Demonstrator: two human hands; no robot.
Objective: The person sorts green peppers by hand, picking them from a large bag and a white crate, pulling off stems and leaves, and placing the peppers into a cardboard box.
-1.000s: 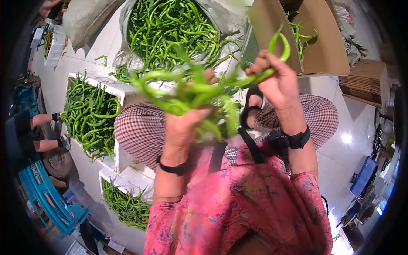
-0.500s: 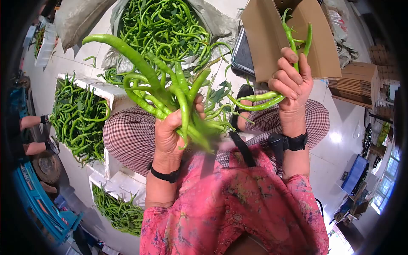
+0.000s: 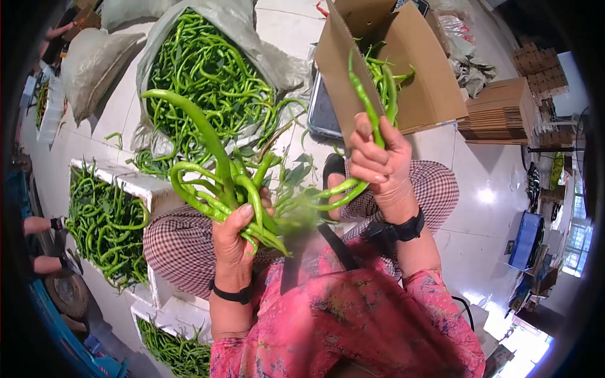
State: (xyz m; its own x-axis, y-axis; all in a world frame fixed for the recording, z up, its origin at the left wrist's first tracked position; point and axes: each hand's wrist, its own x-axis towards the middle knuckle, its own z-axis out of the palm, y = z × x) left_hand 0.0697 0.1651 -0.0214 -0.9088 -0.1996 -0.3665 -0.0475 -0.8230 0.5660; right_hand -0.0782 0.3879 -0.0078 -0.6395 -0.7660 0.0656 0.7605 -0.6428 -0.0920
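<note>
My left hand (image 3: 234, 234) is closed round a thick bunch of long green chili peppers (image 3: 211, 138), which fan out above and below the fist in front of my knees. In my right hand (image 3: 383, 157), closed too, are a few more green chili peppers (image 3: 361, 91); some stick up and others hang down to the left. These upright tips overlap the near side of an open cardboard box (image 3: 435, 82), where more green chilies (image 3: 380, 68) are visible. Behind my left hand, an open sack (image 3: 242, 31) bulges with chilies.
White foam boxes (image 3: 126, 179) of chilies stand at the left. A dark-topped tray or scale (image 3: 323, 113) lies beside the cardboard box. Stacked flat cardboard (image 3: 495, 120) is at right. Another person's legs (image 3: 43, 246) show at the left edge, near a blue vehicle (image 3: 60, 315).
The view has shifted, and most things appear further left. My right hand is lower and further left in the picture, still gripping its chilies. Chilies inside the cardboard box now show.
</note>
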